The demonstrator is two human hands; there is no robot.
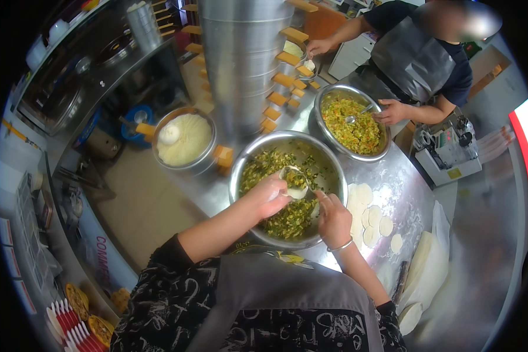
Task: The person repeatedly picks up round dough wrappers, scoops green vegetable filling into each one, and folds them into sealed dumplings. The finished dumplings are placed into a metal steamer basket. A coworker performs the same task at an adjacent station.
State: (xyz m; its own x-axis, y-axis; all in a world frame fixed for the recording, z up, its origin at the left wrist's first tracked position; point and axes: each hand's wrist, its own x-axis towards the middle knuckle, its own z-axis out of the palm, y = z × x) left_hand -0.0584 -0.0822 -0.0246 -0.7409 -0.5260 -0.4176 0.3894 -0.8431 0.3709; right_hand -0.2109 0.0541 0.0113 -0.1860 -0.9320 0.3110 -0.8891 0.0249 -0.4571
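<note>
My left hand (270, 196) cups a round dough wrapper (297, 192) with chopped green filling in it. It is above a large steel bowl (244, 215) of green vegetable filling (286, 222). At the bowl's right side, my right hand (335, 218) grips a thin metal utensil, probably a spoon, which reaches to the wrapper's edge. Its tip is hidden in the filling. To the right of the bowl, several flat dough rounds (372, 236) lie on the floured steel table (411, 193), some overlapping.
A steamer basket (189, 141) holding one white bun (169, 134) stands left. Behind the bowl rises a tall steamer stack (246, 66) with protruding wooden handles. A co-worker (418, 61) stands at a second filling bowl (354, 121). Covered dough (422, 268) lies right.
</note>
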